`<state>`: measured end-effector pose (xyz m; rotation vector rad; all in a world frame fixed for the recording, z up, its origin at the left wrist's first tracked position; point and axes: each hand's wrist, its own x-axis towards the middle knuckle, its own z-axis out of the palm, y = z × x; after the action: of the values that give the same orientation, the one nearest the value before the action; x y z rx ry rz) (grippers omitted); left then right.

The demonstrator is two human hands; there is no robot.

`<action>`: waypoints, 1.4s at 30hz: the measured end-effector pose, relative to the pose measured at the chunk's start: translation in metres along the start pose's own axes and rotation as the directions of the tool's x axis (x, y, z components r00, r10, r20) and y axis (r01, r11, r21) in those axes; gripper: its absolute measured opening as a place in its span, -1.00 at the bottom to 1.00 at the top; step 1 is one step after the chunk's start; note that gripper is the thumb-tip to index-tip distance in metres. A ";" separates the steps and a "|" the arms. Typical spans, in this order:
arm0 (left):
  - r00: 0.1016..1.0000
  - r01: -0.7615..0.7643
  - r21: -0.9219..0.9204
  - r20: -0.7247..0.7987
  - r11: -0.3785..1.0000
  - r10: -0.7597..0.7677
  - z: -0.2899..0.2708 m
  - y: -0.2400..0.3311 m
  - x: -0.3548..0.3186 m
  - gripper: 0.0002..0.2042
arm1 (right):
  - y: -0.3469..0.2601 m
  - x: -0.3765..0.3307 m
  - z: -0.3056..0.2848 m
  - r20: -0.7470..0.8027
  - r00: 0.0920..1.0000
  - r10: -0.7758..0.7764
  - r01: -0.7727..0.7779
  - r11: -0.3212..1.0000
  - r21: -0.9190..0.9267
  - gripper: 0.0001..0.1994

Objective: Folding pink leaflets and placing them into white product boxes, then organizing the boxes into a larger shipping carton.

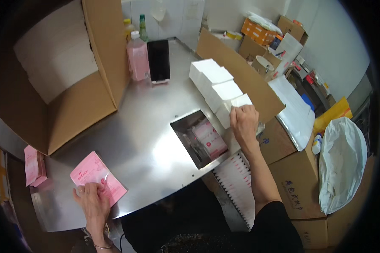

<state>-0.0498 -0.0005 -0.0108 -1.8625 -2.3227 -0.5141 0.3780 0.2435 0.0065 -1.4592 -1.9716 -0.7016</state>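
On the left of the steel tabletop, a flat pink printed plastic packet (pixel 98 168) lies at a slant. My left hand (pixel 93 202) grips its near edge, fingers bent over the film. A row of white folded paper tissue stacks (pixel 217 86) runs along the table's right side. At the near end of that row my right hand (pixel 244 122) has its fingers closed on the last stack of tissues (pixel 242 100); its fingertips partly hide the stack. Left of this hand, a rectangular opening (pixel 185 130) in the tabletop shows pink printed packaging (pixel 209 137) inside.
A large open cardboard box (pixel 82 95) stands at the back left, with pink packets (pixel 34 166) below it. A pink-liquid bottle (pixel 138 57) and a dark phone (pixel 158 61) on a stand are at the back. Cartons (pixel 299 185) and a white plastic bag (pixel 342 164) fill the right.
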 end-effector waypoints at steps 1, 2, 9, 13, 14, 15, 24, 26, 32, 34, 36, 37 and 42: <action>1.000 0.002 0.010 0.023 1.000 -0.003 -0.007 0.002 -0.005 -0.82 | -0.001 0.000 0.002 0.043 0.998 0.046 -0.047 0.999 0.018 -0.87; 0.999 -0.028 -0.060 -0.017 0.998 0.027 -0.018 0.008 0.001 -0.81 | -0.002 0.001 -0.001 0.053 0.997 0.053 -0.054 0.998 0.017 -0.87; 0.889 -0.425 -0.505 -0.074 0.751 0.453 0.041 0.115 0.022 -0.81 | 0.002 0.000 0.000 -0.018 0.993 0.114 -0.108 0.973 0.203 -0.87; 0.913 -0.404 -0.429 -0.136 0.808 0.385 0.043 0.132 0.024 -0.81 | 0.008 0.003 -0.005 0.046 0.993 0.112 -0.118 0.979 0.168 -0.85; 0.912 -0.406 -0.428 -0.136 0.807 0.387 0.043 0.130 0.024 -0.81 | 0.008 0.005 -0.007 0.081 0.990 0.117 -0.130 0.976 0.173 -0.82; 0.908 -0.412 -0.442 -0.128 0.797 0.398 0.043 0.127 0.023 -0.81 | 0.007 0.003 -0.008 0.081 0.989 0.120 -0.132 0.976 0.173 -0.82; 0.865 -0.457 -0.595 -0.122 0.662 0.487 0.050 0.124 0.022 -0.55 | -0.134 -0.063 -0.056 0.133 0.698 -0.703 0.635 0.694 0.339 -0.59; 0.924 -0.364 -0.390 -0.034 0.846 0.382 0.032 0.118 0.028 -0.40 | -0.158 -0.097 -0.074 -0.139 0.719 -0.681 0.576 0.472 0.667 -0.63; 0.948 -0.317 -0.335 -0.081 0.887 0.309 0.041 0.147 0.031 -0.29 | -0.190 -0.044 -0.046 0.420 0.659 -0.624 0.365 0.754 0.546 -0.64; 0.935 -0.354 -0.178 -0.040 0.918 0.352 0.036 0.131 0.034 -0.32 | -0.174 -0.053 -0.043 0.011 0.813 -0.582 0.435 0.620 0.654 -0.76; 0.913 -0.405 -0.236 -0.043 0.884 0.407 0.041 0.121 0.031 -0.38 | -0.134 -0.050 -0.038 -0.010 0.950 -0.313 0.259 0.768 0.586 -0.61; 0.935 -0.354 -0.171 -0.034 0.919 0.354 0.037 0.122 0.028 -0.41 | -0.108 -0.034 -0.036 0.042 0.969 -0.242 0.196 0.866 0.459 -0.64; 0.954 -0.223 -0.194 0.159 0.955 0.255 0.032 0.144 0.026 -0.41 | -0.018 -0.001 -0.010 -0.062 0.998 -0.003 0.004 1.000 0.018 -0.84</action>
<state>0.0871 0.0607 -0.0056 -2.3262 -2.1714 -0.5512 0.3629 0.2310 0.0110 -1.4075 -1.9291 -0.7204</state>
